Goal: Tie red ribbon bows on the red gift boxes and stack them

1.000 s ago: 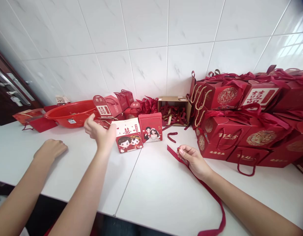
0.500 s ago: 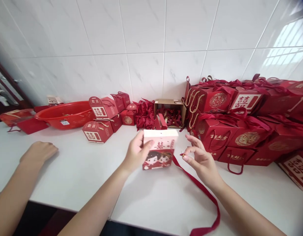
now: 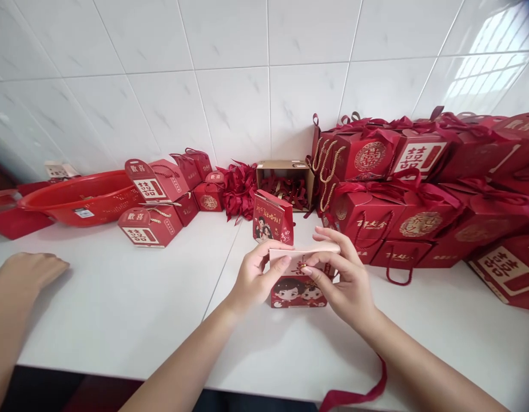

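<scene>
Pinching box point(image 3: 299, 293) in left hand point(image 3: 253, 277), probably for steadiness, and pinching tiny gold bit point(image 3: 303, 266) at its front with right hand point(image 3: 353, 286).

the back wall point(image 3: 230, 97) is covered in big white tiles with faint grey veining (rather like marble), set with thin pale joints. at the upper right, the tiles catch a bright reflection point(image 3: 487, 51) crossed by bars, perhaps from a window. against the wall stands a long white table point(image 3: 170, 309), a thin seam running across its top. below its front edge, the space is dark.
</scene>
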The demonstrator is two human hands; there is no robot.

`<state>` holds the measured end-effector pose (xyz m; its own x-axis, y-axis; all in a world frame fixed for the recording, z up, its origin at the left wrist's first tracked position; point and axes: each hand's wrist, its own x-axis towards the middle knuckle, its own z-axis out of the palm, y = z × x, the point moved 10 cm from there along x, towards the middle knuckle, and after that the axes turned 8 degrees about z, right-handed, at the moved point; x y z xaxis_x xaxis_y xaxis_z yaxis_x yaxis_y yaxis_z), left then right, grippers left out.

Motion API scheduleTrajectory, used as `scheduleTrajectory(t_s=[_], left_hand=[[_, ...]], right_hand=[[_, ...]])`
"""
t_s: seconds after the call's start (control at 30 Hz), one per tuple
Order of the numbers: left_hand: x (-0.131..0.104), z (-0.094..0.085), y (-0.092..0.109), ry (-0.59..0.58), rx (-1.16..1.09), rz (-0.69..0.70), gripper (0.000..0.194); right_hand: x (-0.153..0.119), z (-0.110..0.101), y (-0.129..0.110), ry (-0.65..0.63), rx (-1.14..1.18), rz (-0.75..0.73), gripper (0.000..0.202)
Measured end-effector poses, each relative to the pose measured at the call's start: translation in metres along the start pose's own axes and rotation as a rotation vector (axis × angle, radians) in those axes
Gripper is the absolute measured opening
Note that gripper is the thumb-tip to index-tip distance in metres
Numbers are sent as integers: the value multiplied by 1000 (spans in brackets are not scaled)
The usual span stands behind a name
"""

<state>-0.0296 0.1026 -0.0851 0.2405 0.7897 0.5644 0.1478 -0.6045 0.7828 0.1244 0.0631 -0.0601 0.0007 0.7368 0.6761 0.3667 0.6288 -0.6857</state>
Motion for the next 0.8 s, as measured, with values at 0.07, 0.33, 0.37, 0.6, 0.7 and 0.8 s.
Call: scheduleTrajectory(t_s=[0.07, 0.33, 0.37, 0.6, 0.7, 0.8], left_hand=[[0, 0, 4, 19, 21, 41, 16], [-6, 7, 3, 12, 10, 40, 18], [-7, 6, 4, 16, 21, 46, 18], [-8, 4, 10, 60, 101, 103, 13], [-7, 4, 11, 65, 102, 113, 13], [-8, 4, 10, 71, 106, 104, 14]], right_hand=[[-1, -2, -4, 23, -41, -23, 5], [-3, -7, -12, 70, -130, -78, 9], [-3, -7, -12, 67, -128, -81, 9], [-2, -5, -13, 14, -109, -77, 6], [-3, -2, -13, -20, -95, -72, 6], [-3, 0, -12, -47, -96, -51, 5]])
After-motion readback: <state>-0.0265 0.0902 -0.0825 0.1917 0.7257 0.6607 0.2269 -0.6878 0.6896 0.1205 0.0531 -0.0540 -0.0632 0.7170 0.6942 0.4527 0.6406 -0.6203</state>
